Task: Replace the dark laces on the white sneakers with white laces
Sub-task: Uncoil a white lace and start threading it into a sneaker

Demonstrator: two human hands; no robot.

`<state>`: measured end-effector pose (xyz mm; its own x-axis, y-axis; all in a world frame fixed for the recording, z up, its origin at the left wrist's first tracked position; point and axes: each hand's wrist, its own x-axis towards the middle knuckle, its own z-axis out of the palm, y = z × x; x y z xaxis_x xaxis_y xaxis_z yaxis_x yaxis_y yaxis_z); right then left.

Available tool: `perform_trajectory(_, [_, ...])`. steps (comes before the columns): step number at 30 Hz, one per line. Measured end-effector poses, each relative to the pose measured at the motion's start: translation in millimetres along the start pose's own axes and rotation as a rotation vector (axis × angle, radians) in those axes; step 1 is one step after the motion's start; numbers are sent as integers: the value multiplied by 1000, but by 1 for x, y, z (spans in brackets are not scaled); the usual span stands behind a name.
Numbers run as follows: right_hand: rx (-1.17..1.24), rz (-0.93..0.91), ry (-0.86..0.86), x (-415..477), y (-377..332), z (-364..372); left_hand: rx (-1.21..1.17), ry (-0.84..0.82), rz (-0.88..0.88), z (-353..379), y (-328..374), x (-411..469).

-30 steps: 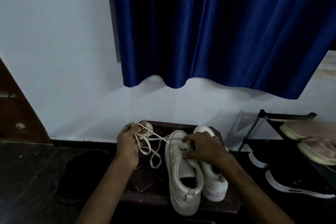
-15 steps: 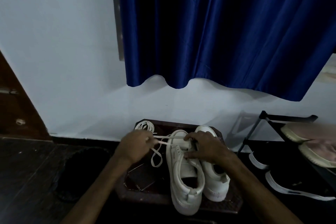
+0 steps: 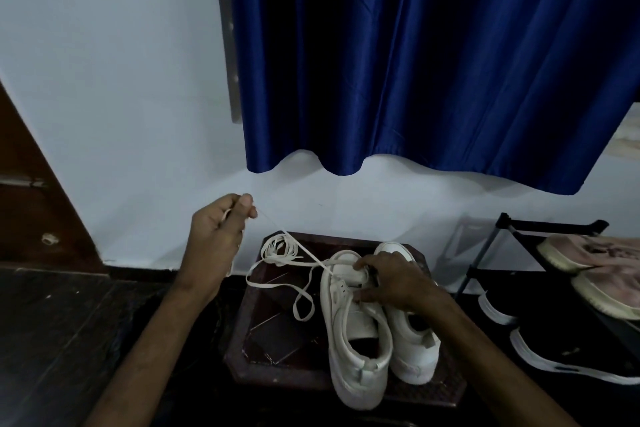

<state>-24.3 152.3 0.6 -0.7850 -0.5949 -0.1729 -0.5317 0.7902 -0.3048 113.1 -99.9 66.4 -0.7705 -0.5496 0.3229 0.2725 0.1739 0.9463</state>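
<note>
- My left hand (image 3: 216, 239) is raised to the far left of the shoes. Its fingers (image 3: 246, 200) are pinched together on one end of the flat white lace (image 3: 277, 249), which runs taut down to the toe-end eyelets.
- My right hand (image 3: 394, 284) has its fingers curled onto the front of the left white low-top sneaker (image 3: 349, 354). That shoe stands touching the right white sneaker (image 3: 414, 354) on the dark brown wooden bench (image 3: 239, 350).
- I should pull steadily along the eyelet's line, keeping the lace flat and untwisted, while my right hand pins the shoe.
- The slack loops on the bench could snag, so I should draw slowly and leave both ends even.
</note>
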Motion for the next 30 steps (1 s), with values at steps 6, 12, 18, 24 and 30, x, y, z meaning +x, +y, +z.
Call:
perform_trajectory(6, [230, 1, 282, 25, -31, -38, 108, -136, -1, -2, 1, -11])
perform_trajectory(12, [-104, -31, -15, 84, -57, -10, 81, -113, -36, 1, -1, -20])
perform_trajectory(18, [-237, 54, -65, 95, -61, 0, 44, -141, -50, 15, -7, -27])
perform_trajectory(24, [77, 97, 67, 98, -43, -13, 14, -137, -60, 20, -18, -31])
perform_trajectory(30, [1464, 67, 433, 49, -28, -105, -18, -32, -37, 20, -23, -27])
